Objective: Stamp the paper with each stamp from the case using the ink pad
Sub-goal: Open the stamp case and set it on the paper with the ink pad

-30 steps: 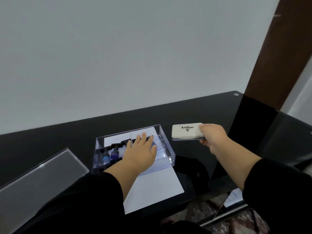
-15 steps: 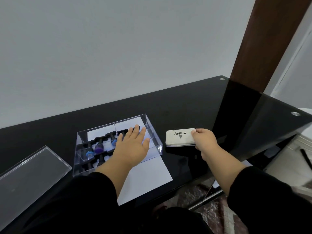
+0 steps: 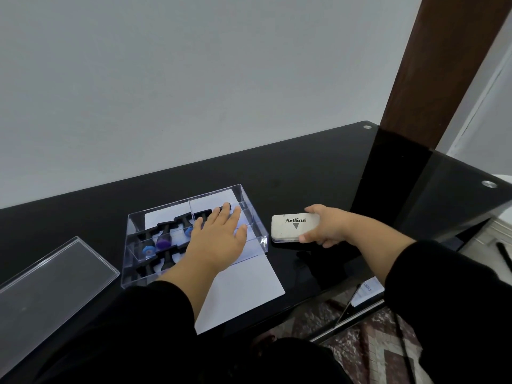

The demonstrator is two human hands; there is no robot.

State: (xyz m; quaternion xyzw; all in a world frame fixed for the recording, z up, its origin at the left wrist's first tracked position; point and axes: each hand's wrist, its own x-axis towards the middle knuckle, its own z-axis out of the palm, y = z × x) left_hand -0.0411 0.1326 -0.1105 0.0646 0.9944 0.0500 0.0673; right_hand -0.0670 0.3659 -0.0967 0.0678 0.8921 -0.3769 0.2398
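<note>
A clear plastic case (image 3: 250, 209) stands on a white sheet of paper (image 3: 243, 289) on the black glass table. Inside it lie several black-handled stamps (image 3: 166, 236), some with blue or purple ends. My left hand (image 3: 219, 239) lies flat over the case's right half, fingers straight. To the right, a white closed ink pad (image 3: 291, 227) marked Artline sits on the table. My right hand (image 3: 327, 230) grips its right end, thumb at the near edge and fingers at the far edge.
The case's clear lid (image 3: 52, 275) lies on the table at the left. A dark wooden post (image 3: 415, 79) rises at the back right. The table's right and front edges (image 3: 360, 295) are close, with floor and a paper below.
My right hand has brought the ink pad down from the air onto the table beside the case. My left hand has stayed flat on the case.
</note>
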